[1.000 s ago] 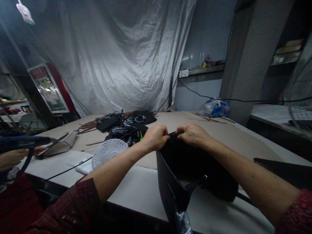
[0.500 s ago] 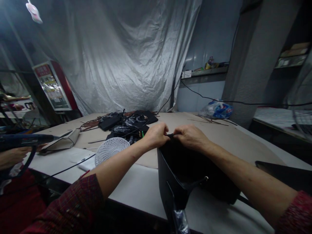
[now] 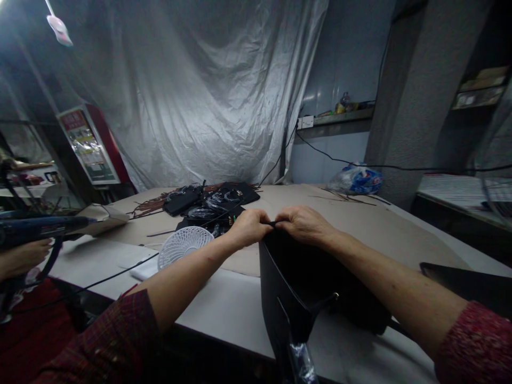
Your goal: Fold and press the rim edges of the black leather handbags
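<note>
black bag (image 3: pixel 277 304), mouth open, at the near edge of the surface (image 3: pixel 224 312)
looks light and kinda stiff with smooth walls, so i'd guess the rim is the best grab; left hand (image 3: pixel 253 226) and right hand (image 3: pixel 303 224) have fingers pinched closed on its far part, close together. white fan (image 3: pixel 184 246), then a pile of dark bags (image 3: pixel 181 202), sit farther back.
</note>
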`<state>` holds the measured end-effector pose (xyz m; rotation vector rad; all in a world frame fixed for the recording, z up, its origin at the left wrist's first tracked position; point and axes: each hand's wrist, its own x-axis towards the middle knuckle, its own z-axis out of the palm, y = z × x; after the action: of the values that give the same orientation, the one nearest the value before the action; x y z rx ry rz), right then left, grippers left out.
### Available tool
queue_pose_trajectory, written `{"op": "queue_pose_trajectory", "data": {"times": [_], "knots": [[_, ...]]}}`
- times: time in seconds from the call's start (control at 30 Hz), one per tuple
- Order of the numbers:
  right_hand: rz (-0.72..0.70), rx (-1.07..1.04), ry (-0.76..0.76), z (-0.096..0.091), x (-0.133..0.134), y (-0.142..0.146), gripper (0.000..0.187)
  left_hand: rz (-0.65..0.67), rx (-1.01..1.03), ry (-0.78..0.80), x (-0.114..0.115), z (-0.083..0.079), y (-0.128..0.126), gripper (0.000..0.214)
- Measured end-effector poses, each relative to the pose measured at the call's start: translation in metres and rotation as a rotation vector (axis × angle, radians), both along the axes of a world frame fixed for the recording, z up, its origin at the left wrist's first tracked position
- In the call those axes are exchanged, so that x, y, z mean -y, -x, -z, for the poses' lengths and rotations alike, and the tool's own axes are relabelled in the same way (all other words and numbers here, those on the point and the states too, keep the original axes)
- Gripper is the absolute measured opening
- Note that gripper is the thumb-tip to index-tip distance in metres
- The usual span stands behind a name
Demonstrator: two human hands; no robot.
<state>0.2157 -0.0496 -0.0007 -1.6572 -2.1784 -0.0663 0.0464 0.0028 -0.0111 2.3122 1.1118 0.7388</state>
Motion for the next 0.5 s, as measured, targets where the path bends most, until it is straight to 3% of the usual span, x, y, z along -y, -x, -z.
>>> {"op": "queue_pose_trajectory", "data": {"times": [0.07, 0.13, 0.2, 0.37, 0.5], "knots": [[0.031, 0.071, -0.056, 0.002, -0.001, 0.004, 0.024, -0.025, -0.078, -0.134, -0.003, -0.001, -0.001, 0.014], [0.072, 0.118, -0.081, 0.002, -0.001, 0.006, 0.027, -0.06, -0.093, -0.167, -0.004, 0.0, -0.002, 0.017], [0.088, 0.133, -0.057, 0.0, 0.001, 0.007, 0.027, -0.086, -0.085, -0.152, -0.002, 0.001, -0.002, 0.019], [-0.025, 0.183, 0.05, -0.008, 0.013, 0.007, 0.028, -0.06, -0.084, -0.127, 0.015, -0.001, -0.004, 0.014], [0.022, 0.119, -0.004, -0.019, 0.028, 0.002, 0.024, 0.025, 0.098, 0.011, 0.032, -0.01, -0.002, 0.033]]}}
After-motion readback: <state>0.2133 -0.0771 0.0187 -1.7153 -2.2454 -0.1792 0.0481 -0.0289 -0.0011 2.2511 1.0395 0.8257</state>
